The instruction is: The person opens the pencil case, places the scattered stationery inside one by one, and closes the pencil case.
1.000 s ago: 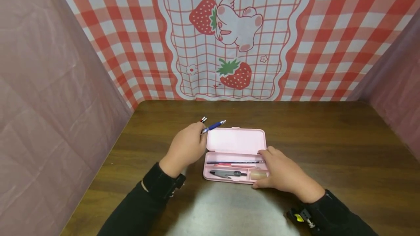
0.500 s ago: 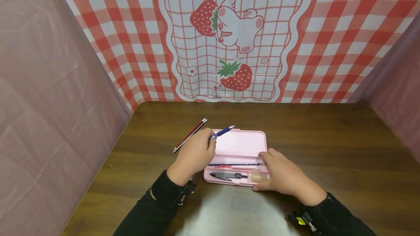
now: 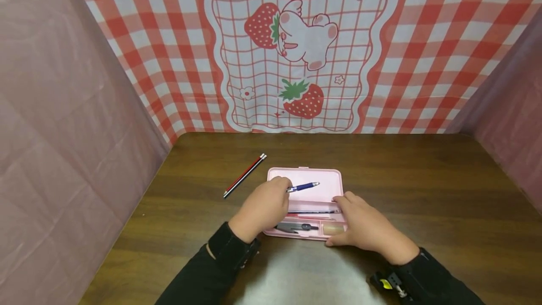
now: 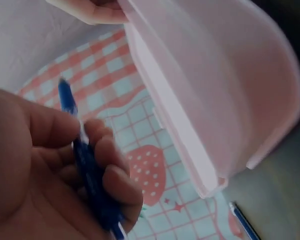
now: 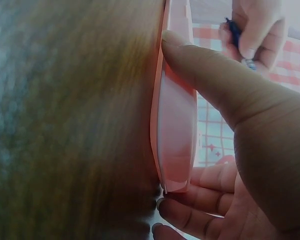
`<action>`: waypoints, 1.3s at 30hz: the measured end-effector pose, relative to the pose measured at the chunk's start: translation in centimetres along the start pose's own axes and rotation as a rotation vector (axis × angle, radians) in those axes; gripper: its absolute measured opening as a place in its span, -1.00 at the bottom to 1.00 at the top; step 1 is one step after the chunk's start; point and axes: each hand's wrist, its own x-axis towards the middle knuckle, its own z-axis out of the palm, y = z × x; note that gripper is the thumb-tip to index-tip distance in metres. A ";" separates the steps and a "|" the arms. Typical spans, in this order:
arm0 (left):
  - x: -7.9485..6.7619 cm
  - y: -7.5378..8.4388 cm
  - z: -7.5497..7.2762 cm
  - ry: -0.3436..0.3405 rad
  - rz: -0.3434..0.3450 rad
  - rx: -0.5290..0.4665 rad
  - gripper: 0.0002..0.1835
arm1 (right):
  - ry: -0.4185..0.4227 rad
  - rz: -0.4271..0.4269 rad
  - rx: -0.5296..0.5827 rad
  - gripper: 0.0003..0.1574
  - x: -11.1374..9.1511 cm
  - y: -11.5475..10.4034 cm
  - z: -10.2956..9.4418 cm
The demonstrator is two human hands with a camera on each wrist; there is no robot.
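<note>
My left hand (image 3: 263,205) pinches a blue pen (image 3: 304,187) above an open pink pencil case (image 3: 306,176). In the left wrist view the thumb and curled fingers wrap the pen (image 4: 90,177). My right hand (image 3: 365,223) grips the right end of the case, thumb at the front edge and fingers at the back, as the right wrist view also shows. Inside the case lie a dark pencil (image 3: 317,211), a thin pink-red item (image 3: 311,217), a grey drawing compass (image 3: 298,227) and a tan block (image 3: 333,228), partly covered by my right hand. My left hand hides the case's left part.
Two pencils (image 3: 244,175), one red and one dark, lie side by side on the brown wooden table (image 3: 406,173), left of the case. A red-and-white checked cloth (image 3: 169,51) with strawberries hangs behind the table. Pink cloth (image 3: 63,121) hangs at the sides.
My left hand has moved right and slightly toward me with the blue pen, from beside the case to over it. The pair of pencils is now uncovered. My right hand stays put.
</note>
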 end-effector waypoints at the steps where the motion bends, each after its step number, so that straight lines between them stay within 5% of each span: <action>1: 0.1 -0.1 0.2 -0.022 0.012 0.016 -0.73 | -0.002 0.001 0.003 0.41 0.0 0.0 0.0; 6: 0.4 -0.3 1.2 -0.100 0.086 0.084 -0.73 | -0.019 0.009 0.015 0.41 0.1 0.0 0.2; 18: 0.3 -0.3 2.7 -0.153 0.174 0.122 -0.72 | -0.029 0.008 0.006 0.42 0.2 -0.1 0.2; 33: 0.4 -0.3 2.9 -0.204 0.167 0.133 -0.67 | 0.008 -0.002 -0.009 0.40 0.2 0.3 0.3; 39: 0.3 -0.3 2.3 -0.164 0.198 0.184 -0.74 | 0.008 -0.009 -0.008 0.39 0.2 0.2 0.3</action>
